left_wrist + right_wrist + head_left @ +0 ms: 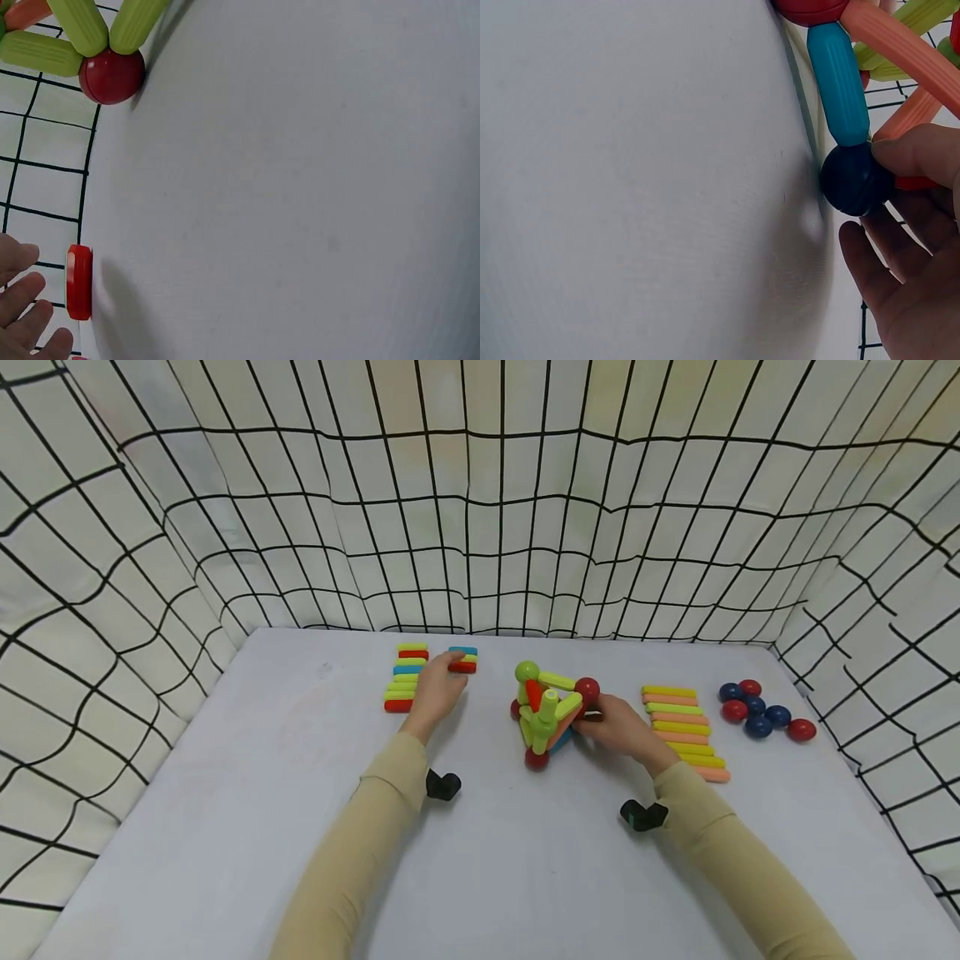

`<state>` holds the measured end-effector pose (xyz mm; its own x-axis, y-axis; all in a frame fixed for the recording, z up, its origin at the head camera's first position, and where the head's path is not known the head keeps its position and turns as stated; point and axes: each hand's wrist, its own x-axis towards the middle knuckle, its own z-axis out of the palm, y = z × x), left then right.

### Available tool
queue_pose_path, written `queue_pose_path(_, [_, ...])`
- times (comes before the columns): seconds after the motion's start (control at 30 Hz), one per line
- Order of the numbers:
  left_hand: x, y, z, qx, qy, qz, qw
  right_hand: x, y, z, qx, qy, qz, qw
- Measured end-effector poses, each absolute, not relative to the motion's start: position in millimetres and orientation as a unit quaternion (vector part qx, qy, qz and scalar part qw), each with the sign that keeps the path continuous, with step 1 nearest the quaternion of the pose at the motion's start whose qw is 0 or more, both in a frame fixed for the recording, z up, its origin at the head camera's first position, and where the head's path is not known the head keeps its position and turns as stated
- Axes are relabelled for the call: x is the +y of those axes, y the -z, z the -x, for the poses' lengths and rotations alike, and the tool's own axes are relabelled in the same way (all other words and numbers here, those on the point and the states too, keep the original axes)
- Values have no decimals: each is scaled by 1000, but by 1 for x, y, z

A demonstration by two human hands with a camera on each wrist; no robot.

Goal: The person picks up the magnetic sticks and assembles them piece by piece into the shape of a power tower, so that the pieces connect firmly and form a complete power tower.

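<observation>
A structure of magnetic rods and balls point(547, 714) stands mid-table, with light green, red, blue and salmon rods joined at red, green and dark blue balls. My right hand point(617, 727) pinches its low dark blue ball point(857, 178) between thumb and fingers, where a blue rod point(838, 84) meets it. Over the short rods on the left, my left hand point(437, 689) reaches with spread, slightly bent fingers and holds nothing. Nearest to its fingertips is a red rod point(79, 282), apart from them in the left wrist view. My hand partly covers the left row of short rods point(406, 683).
Right of the structure lies a row of yellow, salmon and green rods point(681, 728). Beyond it sit several loose red and dark blue balls point(757, 725). Black netting point(501, 506) encloses the white table point(517, 868) at the back and sides.
</observation>
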<state>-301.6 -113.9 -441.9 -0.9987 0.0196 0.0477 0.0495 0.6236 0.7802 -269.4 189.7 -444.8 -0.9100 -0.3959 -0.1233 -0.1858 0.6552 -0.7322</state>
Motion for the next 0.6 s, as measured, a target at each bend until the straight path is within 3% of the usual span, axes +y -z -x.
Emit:
queue_pose_path(0.37, [-110, 443, 305, -976, 204, 68, 32, 190, 446, 270, 898, 382, 180, 126])
queue_pose_path(0.6, [-111, 448, 306, -971, 224, 54, 58, 190, 446, 270, 899, 380, 174, 133])
